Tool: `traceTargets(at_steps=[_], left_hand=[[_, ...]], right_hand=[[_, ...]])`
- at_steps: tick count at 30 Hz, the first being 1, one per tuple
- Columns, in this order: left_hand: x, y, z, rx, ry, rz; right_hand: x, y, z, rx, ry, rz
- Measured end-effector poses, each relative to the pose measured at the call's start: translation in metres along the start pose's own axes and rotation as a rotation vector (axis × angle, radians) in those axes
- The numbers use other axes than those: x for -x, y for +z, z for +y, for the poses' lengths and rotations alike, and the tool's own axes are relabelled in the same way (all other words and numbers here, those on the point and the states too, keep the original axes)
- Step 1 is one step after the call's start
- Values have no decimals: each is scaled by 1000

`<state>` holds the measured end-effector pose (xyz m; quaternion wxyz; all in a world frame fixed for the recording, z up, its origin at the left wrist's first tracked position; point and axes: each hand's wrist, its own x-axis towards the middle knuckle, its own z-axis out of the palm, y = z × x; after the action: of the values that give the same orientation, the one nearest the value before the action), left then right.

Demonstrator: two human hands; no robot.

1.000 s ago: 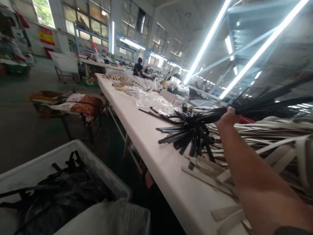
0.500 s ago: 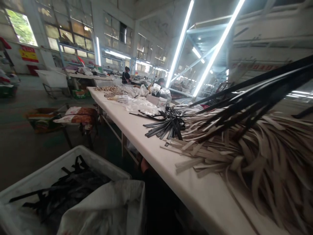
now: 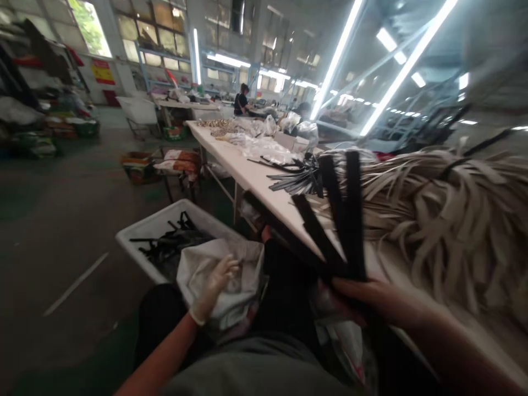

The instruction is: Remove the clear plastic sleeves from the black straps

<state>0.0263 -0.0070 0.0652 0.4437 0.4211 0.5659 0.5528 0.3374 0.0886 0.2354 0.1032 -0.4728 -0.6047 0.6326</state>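
Note:
My right hand [image 3: 363,294], at the table's near edge, is closed around several black strips [image 3: 348,220] whose flat ends fan upward. My left hand [image 3: 216,283] wears a pale glove and hovers by a whitish sack [image 3: 247,258]; its fingers are apart and nothing shows in them. More black strips [image 3: 171,242] lie in a white bin [image 3: 140,247] beyond the sack. On the table [image 3: 243,176] rest a bundle of black strips [image 3: 297,179] and, at the right, a large heap of beige strips [image 3: 445,220].
Clear plastic bags [image 3: 264,146] and small gold-coloured pieces [image 3: 218,124] lie on the far part of the table. A stool with a folded cloth [image 3: 179,159] stands left of it, near a cardboard box [image 3: 138,165]. A person [image 3: 241,102] is in the background.
Both my hands have come into view. The black strips that stretched across the upper right now stand upright in my right hand. The view has tilted down and shifted left.

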Motion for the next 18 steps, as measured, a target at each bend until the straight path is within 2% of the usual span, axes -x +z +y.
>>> traceTargets(at_steps=[2, 4, 6, 7, 9, 12, 18], left_hand=[[19, 32, 14, 140, -90, -209], [30, 50, 17, 264, -158, -345], [34, 56, 10, 373, -217, -379], [34, 57, 5, 409, -242, -356], [32, 55, -4, 443, -284, -277], [26, 56, -11, 456, -309, -197], [14, 62, -19, 295, -338, -110]], right_hand=[[-24, 43, 27, -59, 36, -175], [-51, 84, 53, -128, 63, -249], [-72, 113, 76, -174, 99, -268], [-79, 122, 85, -191, 118, -296], [-86, 129, 98, -220, 145, -377], [-89, 123, 109, -262, 174, -455], [-97, 115, 118, -347, 259, -447]])
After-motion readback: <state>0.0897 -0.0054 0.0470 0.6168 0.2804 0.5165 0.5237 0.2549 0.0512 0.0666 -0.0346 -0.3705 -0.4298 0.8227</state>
